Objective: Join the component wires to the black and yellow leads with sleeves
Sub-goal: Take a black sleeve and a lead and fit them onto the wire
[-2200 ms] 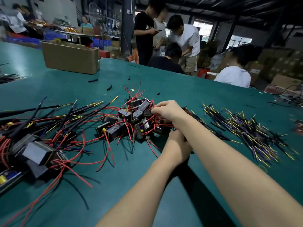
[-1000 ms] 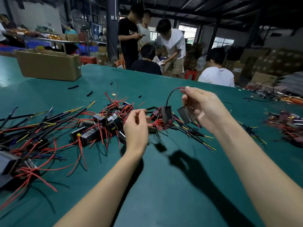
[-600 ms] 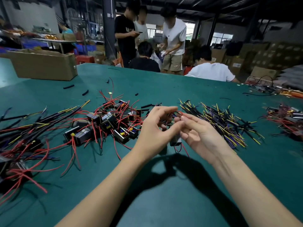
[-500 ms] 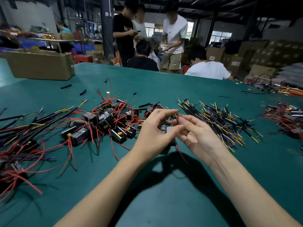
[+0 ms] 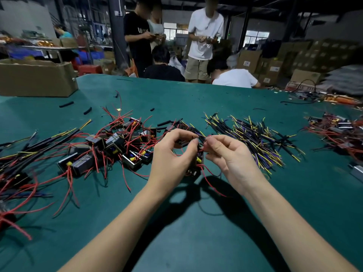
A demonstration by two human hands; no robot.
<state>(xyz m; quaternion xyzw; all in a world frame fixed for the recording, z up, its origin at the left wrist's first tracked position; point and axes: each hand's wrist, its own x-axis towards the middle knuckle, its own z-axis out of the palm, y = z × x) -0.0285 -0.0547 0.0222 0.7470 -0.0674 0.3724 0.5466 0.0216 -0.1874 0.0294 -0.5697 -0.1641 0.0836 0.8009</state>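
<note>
My left hand (image 5: 172,156) grips a small dark component (image 5: 195,163) above the green table (image 5: 196,232), thumb and fingers curled around it. My right hand (image 5: 227,154) pinches one of its red wires (image 5: 211,184) near the top, at the fingertips. Another red wire hangs down from the component toward the table. A heap of similar components with red wires (image 5: 121,146) lies just left of my hands. A pile of black and yellow leads (image 5: 253,138) lies to the right, behind my right hand.
Finished black-sleeved assemblies (image 5: 29,148) spread at the far left. Loose black sleeve pieces (image 5: 66,104) lie further back. A cardboard box (image 5: 37,78) stands at the back left. More parts (image 5: 337,130) sit at the right edge. Several people are beyond the far table edge.
My right hand lifted a component from the heap and brought it to my left hand. Both hands now hold it lower and closer, with the right fingers shifted onto a red wire.
</note>
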